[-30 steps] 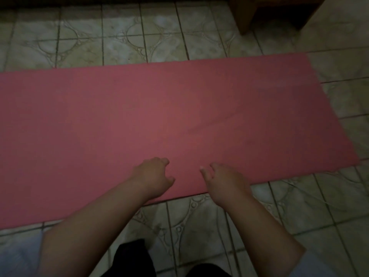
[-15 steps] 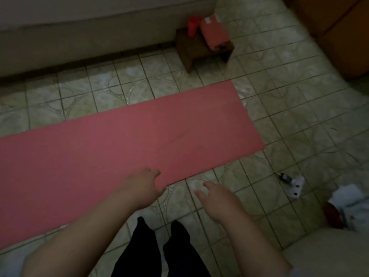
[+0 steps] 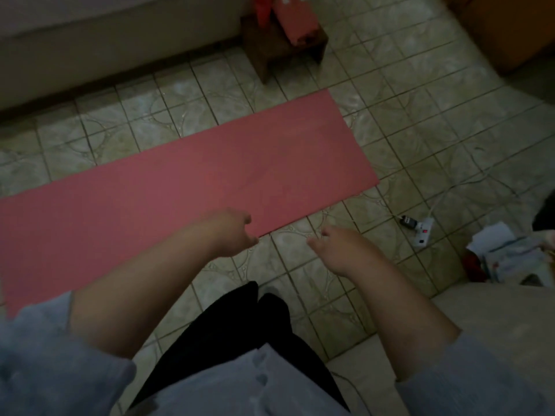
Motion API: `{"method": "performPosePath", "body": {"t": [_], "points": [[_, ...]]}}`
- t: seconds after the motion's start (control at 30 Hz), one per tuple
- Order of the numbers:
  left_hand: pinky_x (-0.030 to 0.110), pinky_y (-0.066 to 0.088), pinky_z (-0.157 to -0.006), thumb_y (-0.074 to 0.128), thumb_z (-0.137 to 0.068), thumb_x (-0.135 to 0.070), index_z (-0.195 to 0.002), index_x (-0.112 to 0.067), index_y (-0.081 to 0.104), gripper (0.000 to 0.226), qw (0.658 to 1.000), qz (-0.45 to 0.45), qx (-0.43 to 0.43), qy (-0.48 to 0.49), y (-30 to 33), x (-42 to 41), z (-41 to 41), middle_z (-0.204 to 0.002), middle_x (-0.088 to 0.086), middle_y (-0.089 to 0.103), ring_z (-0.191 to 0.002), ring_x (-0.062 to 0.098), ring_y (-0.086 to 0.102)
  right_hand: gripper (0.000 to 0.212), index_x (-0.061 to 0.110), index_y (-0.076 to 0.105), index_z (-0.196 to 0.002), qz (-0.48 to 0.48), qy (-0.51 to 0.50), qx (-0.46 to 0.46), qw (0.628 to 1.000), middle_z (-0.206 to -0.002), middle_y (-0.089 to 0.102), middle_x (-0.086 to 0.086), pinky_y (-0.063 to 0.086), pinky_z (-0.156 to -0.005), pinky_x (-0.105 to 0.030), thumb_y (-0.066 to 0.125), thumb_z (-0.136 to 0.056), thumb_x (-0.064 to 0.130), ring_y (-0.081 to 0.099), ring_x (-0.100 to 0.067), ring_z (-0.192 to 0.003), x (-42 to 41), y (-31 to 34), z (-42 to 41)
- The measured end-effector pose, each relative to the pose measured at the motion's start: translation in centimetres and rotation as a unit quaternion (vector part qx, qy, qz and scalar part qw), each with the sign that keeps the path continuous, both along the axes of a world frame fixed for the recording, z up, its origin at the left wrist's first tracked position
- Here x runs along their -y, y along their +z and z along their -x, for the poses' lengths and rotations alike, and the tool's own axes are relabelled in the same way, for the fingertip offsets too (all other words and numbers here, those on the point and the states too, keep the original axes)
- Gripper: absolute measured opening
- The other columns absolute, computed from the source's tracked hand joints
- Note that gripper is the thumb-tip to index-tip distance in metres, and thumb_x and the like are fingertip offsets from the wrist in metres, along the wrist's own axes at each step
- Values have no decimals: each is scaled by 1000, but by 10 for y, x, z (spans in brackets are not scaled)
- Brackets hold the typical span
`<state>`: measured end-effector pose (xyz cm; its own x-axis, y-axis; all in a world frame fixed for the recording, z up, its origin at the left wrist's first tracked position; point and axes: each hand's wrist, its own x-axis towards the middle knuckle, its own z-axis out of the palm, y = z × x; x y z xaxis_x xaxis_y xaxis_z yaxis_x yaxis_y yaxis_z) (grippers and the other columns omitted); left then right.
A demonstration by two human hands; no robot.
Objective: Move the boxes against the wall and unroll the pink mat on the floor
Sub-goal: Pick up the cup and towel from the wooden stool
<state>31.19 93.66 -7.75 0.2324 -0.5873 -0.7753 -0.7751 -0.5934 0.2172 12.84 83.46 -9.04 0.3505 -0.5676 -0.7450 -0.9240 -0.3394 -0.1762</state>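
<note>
The pink mat [image 3: 192, 181] lies flat and fully unrolled across the tiled floor, running from the left edge of the view to the centre right. My left hand [image 3: 232, 232] hangs over the mat's near edge with loosely curled fingers and holds nothing. Over bare tiles just right of it, my right hand [image 3: 342, 250] also hangs with fingers loosely curled and empty. Neither hand touches the mat. A brown cardboard box [image 3: 507, 28] shows at the top right corner.
A small wooden stool [image 3: 264, 55] with a red package [image 3: 295, 21] on it stands beyond the mat, beside a long low pale ledge [image 3: 105, 46]. A white power strip [image 3: 422, 232] with cables and a pile of papers [image 3: 504, 253] lie on the right.
My view has risen and pulled back from the mat. Both hands lifted off the mat's near edge, and the right hand now hangs over bare tiles.
</note>
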Motion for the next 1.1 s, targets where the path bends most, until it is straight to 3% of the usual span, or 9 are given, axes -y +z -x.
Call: {"method": "performPosePath", "body": {"t": [0.3, 0.53, 0.67, 0.8, 1.1], "points": [[38, 35, -103, 47, -88, -49, -141, -19, 33, 62, 999, -10, 7, -49, 10, 0, 14, -147, 10, 37, -130, 29, 40, 70, 20, 38, -141, 15, -17, 11, 1000, -145, 45, -5, 34, -104, -44, 19, -90, 64, 44, -25, -129, -20, 8, 11], [39, 32, -109, 46, -88, -49, -142, -19, 31, 64, 1000, 6, 8, -18, 20, 29, 14, -150, 8, 32, -134, 28, 36, 70, 23, 44, -137, 50, 8, -7, 999, -138, 51, -3, 32, -103, -44, 16, -89, 67, 47, -25, -124, 13, 12, 21], [34, 32, -105, 46, -89, -48, -143, -19, 31, 62, 1000, 25, -4, 17, 22, 47, 11, -149, 8, 33, -133, 27, 37, 68, 20, 48, -133, 78, 27, 2, 997, -138, 51, -5, 30, -101, -45, 20, -90, 64, 47, -27, -124, 49, 20, 11], [33, 30, -106, 43, -90, -50, -144, -19, 27, 64, 999, 11, -17, 36, 20, 64, -4, -150, 7, 31, -134, 26, 35, 69, 19, 51, -131, 96, 41, 22, 994, -137, 53, -8, 32, -104, -46, 23, -89, 65, 48, -29, -124, 95, 30, -23], [30, 31, -105, 44, -88, -52, -143, -19, 28, 66, 995, -10, -30, 90, 4, 130, -92, -150, 5, 33, -133, 22, 38, 68, 17, 51, -130, 143, 96, 65, 983, -132, 56, -8, 33, -96, -44, 23, -90, 65, 51, -30, -119, 214, 32, -155]]}}
